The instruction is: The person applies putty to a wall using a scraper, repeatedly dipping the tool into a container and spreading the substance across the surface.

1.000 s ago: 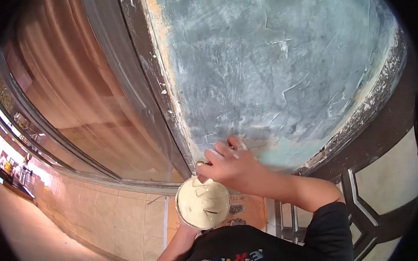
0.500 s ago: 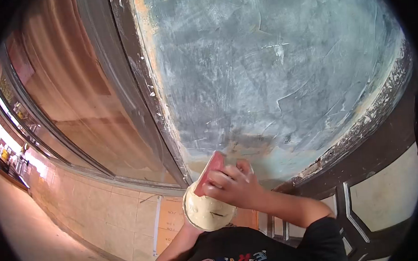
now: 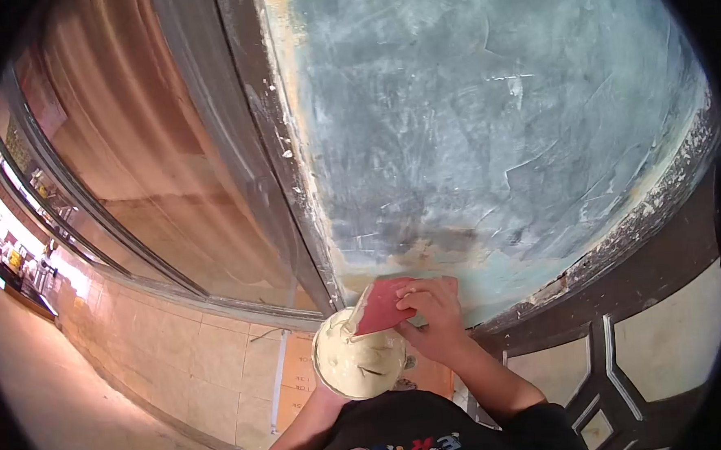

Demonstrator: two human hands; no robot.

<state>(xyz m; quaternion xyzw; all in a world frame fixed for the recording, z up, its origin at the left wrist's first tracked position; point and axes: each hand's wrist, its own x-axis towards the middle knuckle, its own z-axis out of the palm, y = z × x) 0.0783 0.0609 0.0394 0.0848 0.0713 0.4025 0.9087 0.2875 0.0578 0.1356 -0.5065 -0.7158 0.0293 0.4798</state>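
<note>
My right hand (image 3: 435, 319) grips a red flat putty spreader (image 3: 381, 307) between thumb and fingers. The spreader's left edge is coated with cream paste and rests at the upper rim of a round tub (image 3: 315, 362). Thick cream putty (image 3: 355, 356) fills the tub, with a small dark mark on its surface. From below and to the left, my left hand (image 3: 329, 396) supports the tub; its fingers are mostly hidden behind it. Beyond both hands rises a grey-blue wall panel (image 3: 453, 122) with streaky white smears and a patchy lower edge.
A dark window frame (image 3: 234, 150) with glass and brown curtains stands on the left. Dark panelled woodwork (image 3: 626, 317) curves along the lower right. An orange printed sheet (image 3: 295, 375) lies on the tiled floor (image 3: 209, 363) below the tub.
My right hand has turned the spreader so its broad red face shows, its coated edge now at the putty. The hand has shifted slightly right and down; the tub stays nearly in place.
</note>
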